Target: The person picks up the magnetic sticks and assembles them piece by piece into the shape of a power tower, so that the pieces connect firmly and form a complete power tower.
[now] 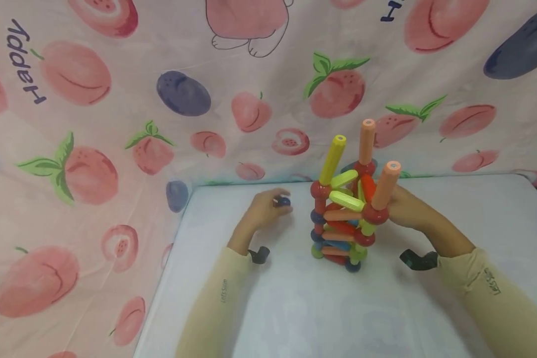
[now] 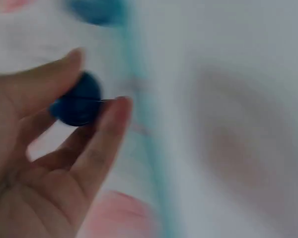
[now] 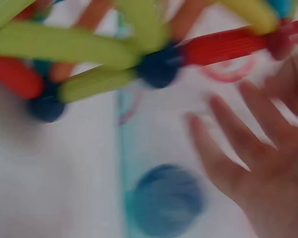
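My left hand (image 1: 264,208) pinches a dark blue ball (image 2: 80,101) between thumb and fingertips, just left of a tower and above the white table. The tower (image 1: 343,216) stands upright, built of coloured rods and balls from a magnetic stick-and-ball set. One yellow rod (image 1: 333,160) and two orange rods rise from its top. Behind its right side is my right hand (image 1: 404,208), partly hidden by the tower. In the right wrist view its fingers (image 3: 228,126) are straight and spread, with the hand's upper edge right at a red ball (image 3: 280,44).
The white table (image 1: 291,308) reaches back to a hanging cloth (image 1: 250,69) printed with fruit. Dark wrist-worn cameras sit at the left wrist (image 1: 259,255) and the right wrist (image 1: 418,260). The tall, narrow tower stands between the two arms.
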Motion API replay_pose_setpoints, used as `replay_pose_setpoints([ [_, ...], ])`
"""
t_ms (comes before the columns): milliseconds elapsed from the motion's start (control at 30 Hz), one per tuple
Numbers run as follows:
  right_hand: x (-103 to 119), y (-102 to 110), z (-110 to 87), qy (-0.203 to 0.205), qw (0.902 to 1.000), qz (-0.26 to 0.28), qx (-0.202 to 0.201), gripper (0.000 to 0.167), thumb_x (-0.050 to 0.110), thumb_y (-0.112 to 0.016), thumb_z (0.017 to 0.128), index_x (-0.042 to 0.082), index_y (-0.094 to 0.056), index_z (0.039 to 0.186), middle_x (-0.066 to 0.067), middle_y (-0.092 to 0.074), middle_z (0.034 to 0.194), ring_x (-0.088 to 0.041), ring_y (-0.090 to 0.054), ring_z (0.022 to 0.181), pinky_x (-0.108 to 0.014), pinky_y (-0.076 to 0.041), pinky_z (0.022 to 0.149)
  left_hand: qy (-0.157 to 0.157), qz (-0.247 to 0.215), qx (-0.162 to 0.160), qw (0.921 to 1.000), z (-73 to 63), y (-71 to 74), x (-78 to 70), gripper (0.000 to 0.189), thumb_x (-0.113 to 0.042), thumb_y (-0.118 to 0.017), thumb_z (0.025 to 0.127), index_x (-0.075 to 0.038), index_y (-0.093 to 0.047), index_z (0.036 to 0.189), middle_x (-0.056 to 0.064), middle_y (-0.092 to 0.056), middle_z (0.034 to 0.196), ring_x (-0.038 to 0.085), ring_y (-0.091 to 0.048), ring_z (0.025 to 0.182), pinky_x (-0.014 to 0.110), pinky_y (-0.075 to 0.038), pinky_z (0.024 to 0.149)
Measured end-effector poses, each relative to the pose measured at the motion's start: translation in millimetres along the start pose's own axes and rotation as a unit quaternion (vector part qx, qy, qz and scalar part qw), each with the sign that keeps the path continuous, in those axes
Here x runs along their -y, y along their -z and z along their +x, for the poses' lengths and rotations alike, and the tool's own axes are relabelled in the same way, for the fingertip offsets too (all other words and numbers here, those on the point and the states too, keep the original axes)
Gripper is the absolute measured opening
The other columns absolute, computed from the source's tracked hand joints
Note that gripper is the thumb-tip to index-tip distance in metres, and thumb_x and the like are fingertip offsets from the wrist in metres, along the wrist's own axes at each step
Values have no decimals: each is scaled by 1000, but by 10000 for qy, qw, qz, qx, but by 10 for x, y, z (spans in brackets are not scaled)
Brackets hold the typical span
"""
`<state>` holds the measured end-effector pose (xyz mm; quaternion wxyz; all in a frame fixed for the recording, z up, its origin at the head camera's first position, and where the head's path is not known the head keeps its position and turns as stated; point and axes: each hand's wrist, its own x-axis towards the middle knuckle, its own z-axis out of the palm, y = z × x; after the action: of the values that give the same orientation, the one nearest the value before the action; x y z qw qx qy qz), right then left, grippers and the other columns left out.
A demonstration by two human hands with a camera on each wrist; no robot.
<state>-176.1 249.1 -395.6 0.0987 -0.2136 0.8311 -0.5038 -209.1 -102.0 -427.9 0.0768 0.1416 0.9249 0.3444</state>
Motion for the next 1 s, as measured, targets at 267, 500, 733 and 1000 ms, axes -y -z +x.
replay_pose_setpoints([
  [267, 824, 293, -213, 3394, 9311, 1077, -794, 25, 5, -63, 96, -10, -63, 116, -2, -69, 109, -14, -60, 98, -17, -50, 88, -2651, -2675, -1408, 9156, -238, 821, -1538, 41, -9, -72, 95, 1, -59, 132, 14, -66, 121, 19, -67, 113, 34, -57, 98],
  [500, 1286, 99, -349, 2986, 9241, -1746, -1623, 31, 13, -87, 77, 6, -71, 103, 10, -63, 78, 0, -48, 73, -19, -38, 61, -3270, -2453, -778, 9093, -166, 901, -1992, 37, -12, -72, 95, 0, -61, 128, 13, -68, 112, 12, -74, 90, 31, -61, 86],
  [733, 1322, 25, -307, 2672, 9246, -2009, -1825, 35, 9, -88, 75, 11, -72, 106, 13, -61, 77, -1, -45, 70, -19, -36, 58, -3249, -2169, -407, 9196, -221, 899, -2018, 37, -14, -73, 95, -1, -62, 128, 12, -71, 113, 8, -74, 89, 29, -61, 86],
  [1000, 1351, 28, -271, 2614, 9227, -2183, -1807, 36, 11, -88, 74, 12, -72, 106, 14, -61, 76, -1, -44, 68, -17, -38, 55, -4131, -1213, -800, 8990, -210, 854, -2035, 45, -15, -81, 87, 0, -65, 127, 11, -70, 118, 8, -72, 95, 21, -59, 86],
])
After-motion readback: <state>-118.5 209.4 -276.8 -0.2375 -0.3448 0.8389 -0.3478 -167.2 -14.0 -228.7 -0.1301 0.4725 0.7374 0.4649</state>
